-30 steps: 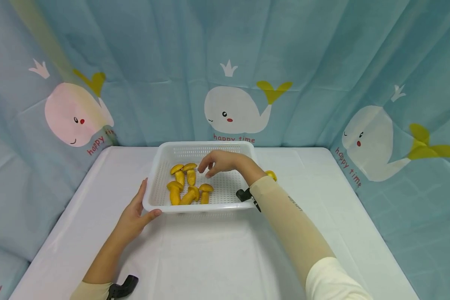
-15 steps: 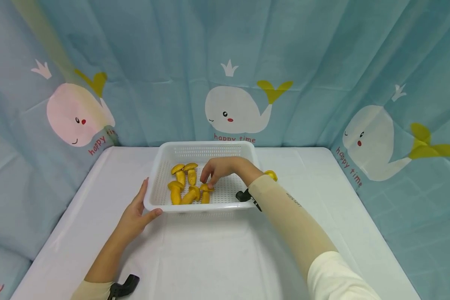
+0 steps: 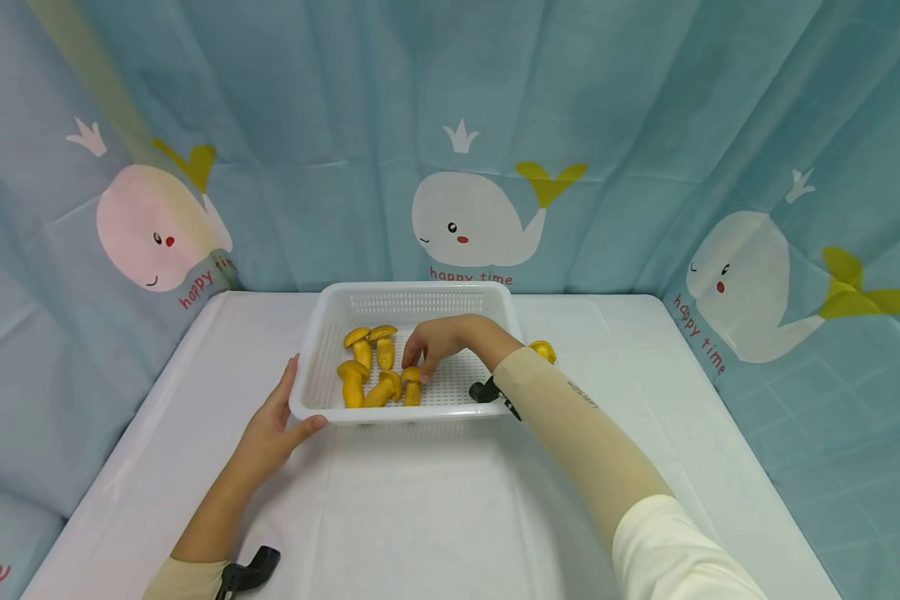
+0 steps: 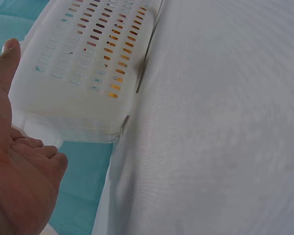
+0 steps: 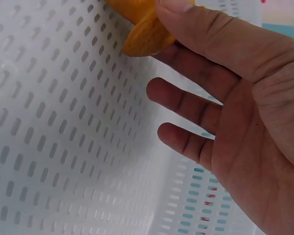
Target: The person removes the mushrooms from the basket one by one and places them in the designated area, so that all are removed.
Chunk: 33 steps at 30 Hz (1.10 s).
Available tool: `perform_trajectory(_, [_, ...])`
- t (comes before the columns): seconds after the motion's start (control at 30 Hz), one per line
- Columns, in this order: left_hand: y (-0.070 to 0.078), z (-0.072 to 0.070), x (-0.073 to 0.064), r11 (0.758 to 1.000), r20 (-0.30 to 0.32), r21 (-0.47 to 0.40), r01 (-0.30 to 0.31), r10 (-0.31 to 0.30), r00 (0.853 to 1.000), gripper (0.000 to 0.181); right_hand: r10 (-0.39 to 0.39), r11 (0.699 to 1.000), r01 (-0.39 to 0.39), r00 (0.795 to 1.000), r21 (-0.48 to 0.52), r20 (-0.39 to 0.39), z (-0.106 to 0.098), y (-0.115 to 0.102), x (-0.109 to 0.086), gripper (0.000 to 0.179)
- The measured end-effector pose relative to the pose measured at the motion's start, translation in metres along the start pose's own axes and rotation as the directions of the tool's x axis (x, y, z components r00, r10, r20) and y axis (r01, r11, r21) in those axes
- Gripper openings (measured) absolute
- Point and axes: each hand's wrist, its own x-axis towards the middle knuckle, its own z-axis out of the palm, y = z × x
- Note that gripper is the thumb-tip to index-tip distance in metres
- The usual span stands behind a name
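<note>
A white perforated plastic basket [image 3: 461, 410] stands on the table with several yellow toy mushrooms in it. My right hand [image 3: 438, 337] reaches inside and pinches the front rightmost mushroom [image 3: 412, 393] by its cap. In the right wrist view the thumb lies on that orange-yellow mushroom cap [image 5: 149, 36], the other fingers spread below. My left hand [image 3: 266, 433] holds the basket's front left corner, thumb at the front rim and fingers along the left side. To the left of the pinched mushroom lie a tilted mushroom [image 3: 384, 389] and an upright one [image 3: 353, 387].
Two more mushrooms, one [image 3: 358, 346] beside another [image 3: 384, 346], lie farther back in the basket. A yellow object [image 3: 543, 351] sits on the table right of the basket, partly behind my right forearm. A blue whale-print curtain [image 3: 330, 167] surrounds the white-covered table [image 3: 390, 517].
My right hand has come down and toward me from over the basket's middle to the front right mushroom, and its fingers have closed on the cap. The left hand stays at the corner.
</note>
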Motion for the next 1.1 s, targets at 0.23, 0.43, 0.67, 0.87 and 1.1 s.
perform_trajectory(0.23, [-0.0003,0.0002,-0.0006,1.0,-0.003,-0.001,-0.004,0.004,1.0,0.109,-0.008,1.0,0.007,1.0,-0.03,-0.008,-0.0004,-0.0001,0.0019,0.042])
perform_trajectory(0.43, [0.0008,-0.0005,-0.0007,1.0,0.001,0.011,-0.003,0.003,1.0,0.109,-0.013,0.999,0.01,0.998,-0.052,-0.061,-0.0031,0.0013,0.0018,0.046])
perform_trajectory(0.67, [0.001,-0.0002,0.0003,1.0,-0.001,0.014,0.001,-0.001,1.0,0.109,-0.014,0.999,0.012,0.999,-0.037,-0.05,-0.0027,0.0044,0.0053,0.046])
perform_trajectory(0.87, [0.0014,-0.0011,0.0005,1.0,0.0,0.007,0.0,0.0,1.0,0.11,-0.015,1.0,0.013,0.998,-0.023,-0.057,-0.0017,0.0048,0.0076,0.044])
perform_trajectory(1.1, [-0.0015,-0.001,-0.0002,1.0,0.003,0.001,-0.004,0.004,1.0,0.109,-0.07,0.996,0.062,0.989,-0.062,-0.129,-0.008,0.0018,0.0014,0.046])
